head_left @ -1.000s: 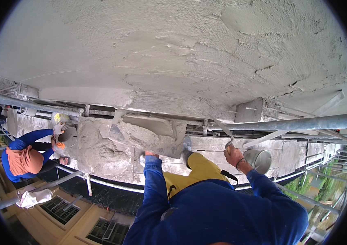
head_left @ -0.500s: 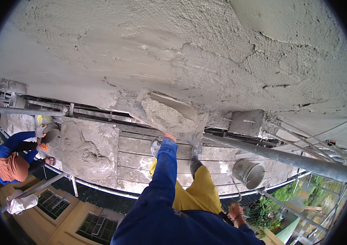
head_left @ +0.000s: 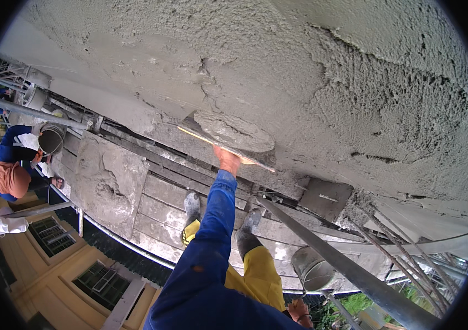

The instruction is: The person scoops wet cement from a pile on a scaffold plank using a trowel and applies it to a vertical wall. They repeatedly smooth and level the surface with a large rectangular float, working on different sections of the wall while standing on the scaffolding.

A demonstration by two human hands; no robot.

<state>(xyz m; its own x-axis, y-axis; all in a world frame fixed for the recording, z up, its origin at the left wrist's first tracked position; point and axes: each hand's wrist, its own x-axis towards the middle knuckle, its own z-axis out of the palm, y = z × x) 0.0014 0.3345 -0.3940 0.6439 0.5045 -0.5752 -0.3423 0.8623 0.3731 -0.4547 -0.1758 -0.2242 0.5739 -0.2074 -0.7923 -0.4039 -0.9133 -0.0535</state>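
My left hand (head_left: 228,158) grips a plasterer's hawk (head_left: 267,163) from beneath, at arm's length. The flat board is tilted close to the rough plastered wall (head_left: 322,104), and a thick heap of wet grey mortar (head_left: 233,131) lies on it. The hawk's handle is hidden inside my fist. Low at the right, by my yellow trousers, my right hand (head_left: 299,312) hangs with its fingers curled. What it holds is cut off by the picture's lower edge and too dark to make out.
A mortar-covered board (head_left: 105,184) lies on the scaffold planks (head_left: 165,206). A bucket (head_left: 314,269) stands by my right leg. A steel pole (head_left: 349,264) slants across the right, near rebar rods (head_left: 399,250). At the left a crouching co-worker (head_left: 8,165) handles another bucket (head_left: 52,138).
The hawk has turned and tips more steeply beside the wall, showing its edge and my left hand beneath. My right hand has dropped lower, mostly out of view. The whole view has rotated.
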